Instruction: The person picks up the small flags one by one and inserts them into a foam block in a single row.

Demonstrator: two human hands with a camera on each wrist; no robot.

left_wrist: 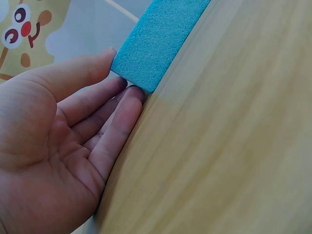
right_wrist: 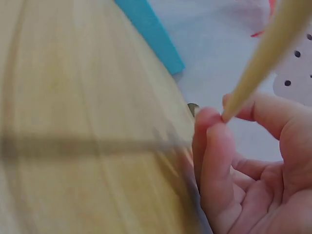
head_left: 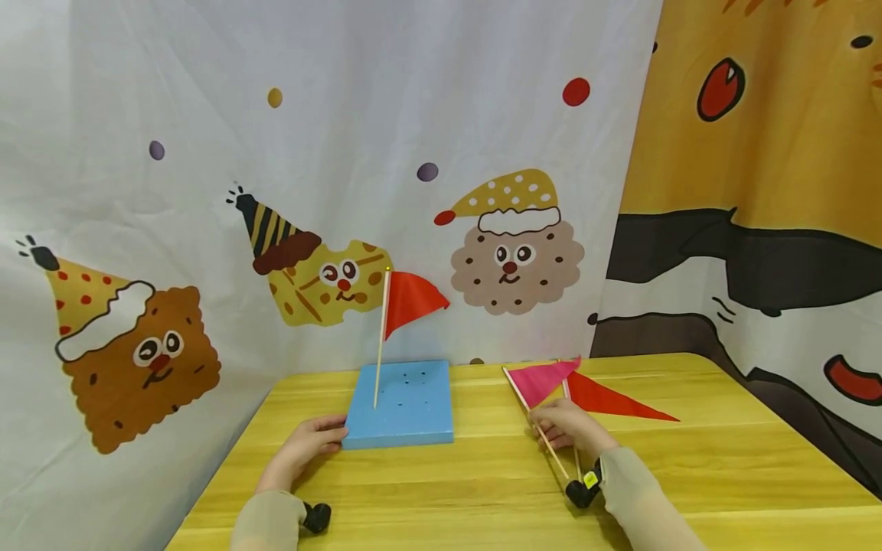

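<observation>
On the table lies a flat blue foam block [head_left: 416, 419] with small holes in its top. A red pennant flag [head_left: 411, 301] stands on it, its thin wooden stick rising near the left side. My left hand [head_left: 313, 444] touches the block's left front corner; in the left wrist view the thumb and fingertips meet its edge. Right of the block, my right hand [head_left: 568, 425] pinches the stick of a pink pennant flag [head_left: 540, 383]. Another red flag [head_left: 613, 399] is just behind that hand, which partly hides its stick. I cannot tell whether this stick is held too.
The yellow wood-grain table [head_left: 482, 490] ends at a white cloth backdrop [head_left: 358, 115] printed with cartoon biscuits. An orange and black patterned cloth [head_left: 779, 176] hangs at the right. A black wrist camera [head_left: 582, 493] sits at the right sleeve.
</observation>
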